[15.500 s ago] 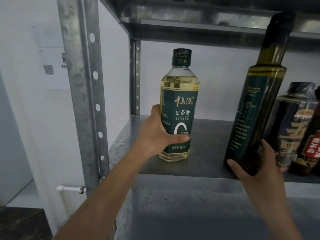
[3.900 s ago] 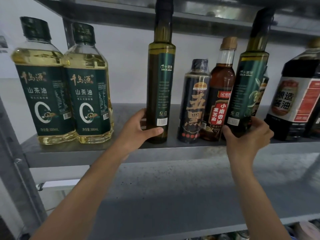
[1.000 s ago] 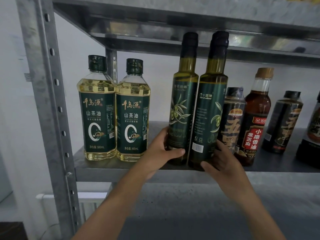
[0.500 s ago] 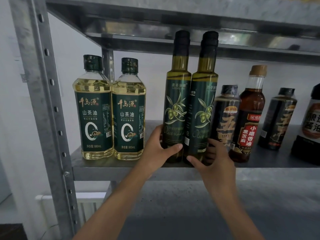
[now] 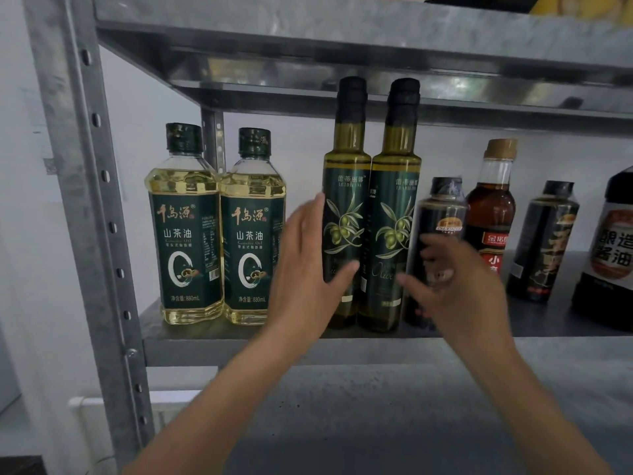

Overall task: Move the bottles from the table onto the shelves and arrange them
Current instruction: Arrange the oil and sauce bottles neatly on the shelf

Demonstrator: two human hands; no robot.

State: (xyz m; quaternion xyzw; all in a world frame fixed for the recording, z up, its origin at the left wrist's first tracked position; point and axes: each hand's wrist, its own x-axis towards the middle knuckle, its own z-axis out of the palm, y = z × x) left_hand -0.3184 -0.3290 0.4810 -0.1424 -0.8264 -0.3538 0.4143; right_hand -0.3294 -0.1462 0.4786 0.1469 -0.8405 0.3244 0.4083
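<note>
Two tall dark-green olive oil bottles [image 5: 346, 186] [image 5: 395, 200] stand upright side by side on the metal shelf [image 5: 239, 347], labels facing me. My left hand [image 5: 305, 282] is at the left side of the left bottle, fingers straight, thumb across its lower label. My right hand [image 5: 459, 286] is blurred, fingers spread, just right of the right olive bottle and in front of a short black bottle [image 5: 442, 207]. Neither hand grips anything. Two yellow camellia oil bottles [image 5: 185, 234] [image 5: 251, 241] stand at the shelf's left end.
Right of the black bottle stand a brown sesame oil bottle [image 5: 493, 200], another black bottle [image 5: 548, 234] and a large soy sauce bottle [image 5: 613, 252]. The upper shelf [image 5: 342, 25] sits just above the olive bottle caps. A perforated post [image 5: 85, 200] rises at left.
Both hands have let go of the olive oil bottles' bases and risen, fingers now straightened. The two olive bottles stand touching, labels forward.
</note>
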